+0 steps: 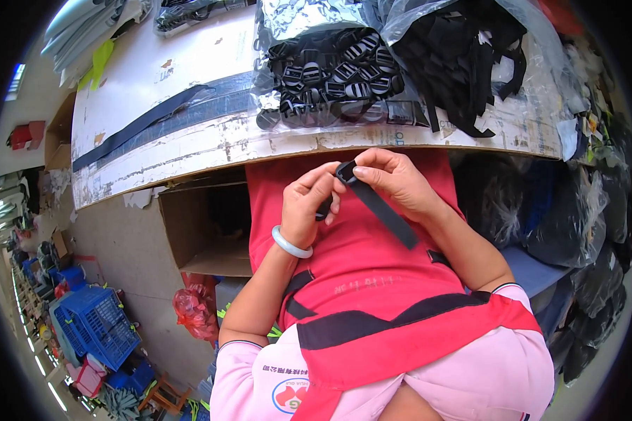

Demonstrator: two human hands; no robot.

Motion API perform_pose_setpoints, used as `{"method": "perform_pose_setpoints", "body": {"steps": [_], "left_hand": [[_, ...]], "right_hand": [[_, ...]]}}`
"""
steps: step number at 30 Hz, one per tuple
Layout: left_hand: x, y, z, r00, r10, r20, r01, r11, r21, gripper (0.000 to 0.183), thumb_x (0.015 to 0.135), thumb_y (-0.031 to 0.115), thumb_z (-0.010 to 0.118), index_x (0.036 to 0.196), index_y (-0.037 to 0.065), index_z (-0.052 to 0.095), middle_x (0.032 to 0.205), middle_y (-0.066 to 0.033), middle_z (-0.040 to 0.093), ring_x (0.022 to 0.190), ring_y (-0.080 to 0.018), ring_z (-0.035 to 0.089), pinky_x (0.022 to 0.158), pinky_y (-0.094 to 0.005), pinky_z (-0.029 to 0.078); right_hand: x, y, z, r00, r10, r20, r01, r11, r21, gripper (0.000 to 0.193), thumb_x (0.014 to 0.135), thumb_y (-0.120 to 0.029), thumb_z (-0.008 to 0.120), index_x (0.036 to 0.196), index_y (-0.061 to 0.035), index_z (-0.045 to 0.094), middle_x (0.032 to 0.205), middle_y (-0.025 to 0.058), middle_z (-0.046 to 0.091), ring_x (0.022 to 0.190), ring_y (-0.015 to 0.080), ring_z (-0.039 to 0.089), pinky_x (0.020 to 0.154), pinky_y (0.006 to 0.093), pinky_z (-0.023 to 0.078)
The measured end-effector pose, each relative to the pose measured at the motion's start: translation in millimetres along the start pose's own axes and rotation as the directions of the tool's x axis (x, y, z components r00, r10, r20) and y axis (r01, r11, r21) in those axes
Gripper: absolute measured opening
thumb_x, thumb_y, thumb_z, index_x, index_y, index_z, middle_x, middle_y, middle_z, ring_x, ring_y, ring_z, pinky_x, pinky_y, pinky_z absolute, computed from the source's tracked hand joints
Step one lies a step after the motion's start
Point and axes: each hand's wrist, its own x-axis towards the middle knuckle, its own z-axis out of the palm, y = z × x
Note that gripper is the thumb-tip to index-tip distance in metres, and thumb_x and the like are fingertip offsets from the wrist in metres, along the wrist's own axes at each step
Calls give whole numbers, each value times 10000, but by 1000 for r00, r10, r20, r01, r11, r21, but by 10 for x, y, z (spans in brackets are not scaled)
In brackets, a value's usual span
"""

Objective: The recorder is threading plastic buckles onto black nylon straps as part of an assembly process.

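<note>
Above my lap, just in front of the table edge, both hands meet at a small black plastic buckle (345, 170). My left hand (307, 202) pinches the buckle between thumb and fingers. Another small black piece (324, 208) shows beneath those fingers; its kind is partly hidden. Closed at the buckle's other side, my right hand (398, 184) grips a black webbing strap (387, 217) where it meets the buckle. The strap's free end hangs down to the right over the red apron (358, 263). Whether the webbing passes through the buckle is hidden by my fingertips.
On the white worktop (211, 49) lies an open clear bag of black buckles (344, 74). Right of it, a plastic bag holds black straps (460, 59). A dark band (144, 126) lies at left. Below are a cardboard box (203, 235) and a blue crate (102, 326).
</note>
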Motion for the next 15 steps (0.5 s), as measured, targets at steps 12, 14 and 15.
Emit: {"method": "perform_pose_setpoints", "body": {"steps": [12,14,15], "left_hand": [[47,-113,69,967,188,-169,-143,958,246,203,929,119,654,1060,-34,687,789,-62,667,509,-79,561,375,-193,352],[36,-114,84,956,222,-192,-163,946,281,176,918,104,670,1025,-33,699,819,-47,674,497,-72,556,371,-192,353],[8,-103,90,950,273,-152,-208,915,345,154,900,73,682,1015,-26,706,820,-38,667,534,-73,561,410,-193,370]], "right_hand": [[-197,-176,175,962,-265,-58,218,882,-419,82,938,-87,628,925,-6,616,784,25,622,565,49,561,490,185,455],[-176,-120,123,990,-82,-111,26,902,-430,170,930,-150,647,836,-27,578,665,15,601,529,51,561,462,192,454],[-172,-97,110,991,-79,-111,24,903,-429,170,930,-150,647,836,-27,578,665,15,601,529,51,561,462,192,454]]}}
